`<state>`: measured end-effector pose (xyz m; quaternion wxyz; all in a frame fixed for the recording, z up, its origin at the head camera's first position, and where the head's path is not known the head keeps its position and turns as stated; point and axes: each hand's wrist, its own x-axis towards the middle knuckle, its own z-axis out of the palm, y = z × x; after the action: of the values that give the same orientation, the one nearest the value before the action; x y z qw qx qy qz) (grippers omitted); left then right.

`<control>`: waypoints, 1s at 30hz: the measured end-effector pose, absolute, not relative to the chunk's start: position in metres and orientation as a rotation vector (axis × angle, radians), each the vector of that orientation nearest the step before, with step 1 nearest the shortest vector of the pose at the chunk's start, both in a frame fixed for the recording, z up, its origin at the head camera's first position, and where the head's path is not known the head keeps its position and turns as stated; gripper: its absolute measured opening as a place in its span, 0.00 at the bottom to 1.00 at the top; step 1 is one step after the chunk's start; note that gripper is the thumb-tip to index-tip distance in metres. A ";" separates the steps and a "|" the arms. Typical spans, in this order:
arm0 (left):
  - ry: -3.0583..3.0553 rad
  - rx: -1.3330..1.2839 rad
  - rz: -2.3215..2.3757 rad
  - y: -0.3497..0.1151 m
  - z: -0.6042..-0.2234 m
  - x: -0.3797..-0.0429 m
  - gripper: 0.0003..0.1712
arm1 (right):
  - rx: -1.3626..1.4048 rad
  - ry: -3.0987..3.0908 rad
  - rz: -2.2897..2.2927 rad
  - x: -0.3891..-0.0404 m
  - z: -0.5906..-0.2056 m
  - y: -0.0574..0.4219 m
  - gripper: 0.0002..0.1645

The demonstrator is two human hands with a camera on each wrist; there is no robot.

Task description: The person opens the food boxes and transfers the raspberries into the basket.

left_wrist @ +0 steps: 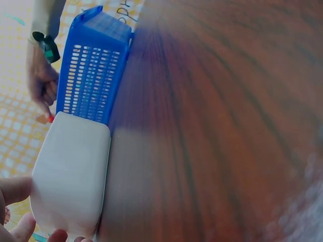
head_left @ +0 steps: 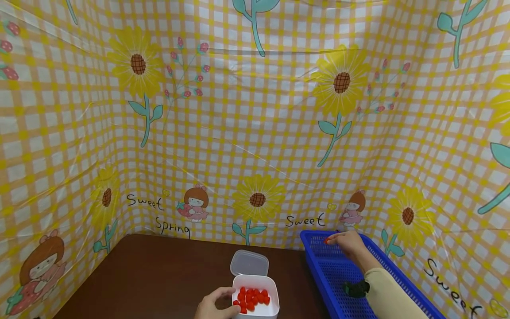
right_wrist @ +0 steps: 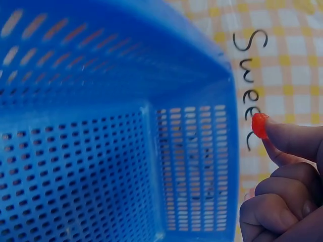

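Note:
My left hand (head_left: 217, 303) holds the left side of a small white plastic box (head_left: 276, 294), with the thumb at its near corner. Several small red berry-shaped pieces (head_left: 250, 299) lie inside the box. In the left wrist view the white box (left_wrist: 73, 171) shows its smooth outer wall, with fingertips against its lower edge. My right hand (head_left: 350, 246) is raised over the far end of a blue basket (head_left: 318, 270). Between thumb and forefinger it pinches one red, bumpy berry-shaped piece (right_wrist: 260, 125). The other fingers of that hand are curled in, beside the basket's rim in the right wrist view.
A translucent lid (head_left: 249, 263) lies on the dark brown table (head_left: 167, 274) just behind the box. The basket has slotted walls and stands at the table's right. A dark band (head_left: 356, 289) circles the right wrist. Checked sunflower cloth (head_left: 255, 133) surrounds the table on three sides.

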<state>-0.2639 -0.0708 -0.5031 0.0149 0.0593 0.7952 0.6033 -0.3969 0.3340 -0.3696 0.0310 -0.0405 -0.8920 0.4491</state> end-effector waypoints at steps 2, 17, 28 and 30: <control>2.438 0.164 1.882 -0.071 -0.504 -0.263 0.25 | -0.134 -2.755 1.377 -0.396 -0.374 0.338 0.17; 2.447 0.220 1.976 -0.070 -0.503 -0.260 0.25 | -0.317 -2.781 1.405 -0.403 -0.397 0.362 0.03; 2.418 0.221 2.003 -0.069 -0.504 -0.260 0.26 | -0.387 -2.851 1.360 -0.408 -0.410 0.376 0.18; 2.417 0.216 2.001 -0.070 -0.504 -0.260 0.26 | -0.388 -2.865 1.350 -0.407 -0.411 0.377 0.17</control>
<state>-0.2601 -0.0697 -0.5037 -0.0018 0.0688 0.7685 0.6361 -0.4068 0.3768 -0.4106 -0.0245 -0.1215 -0.8976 0.4231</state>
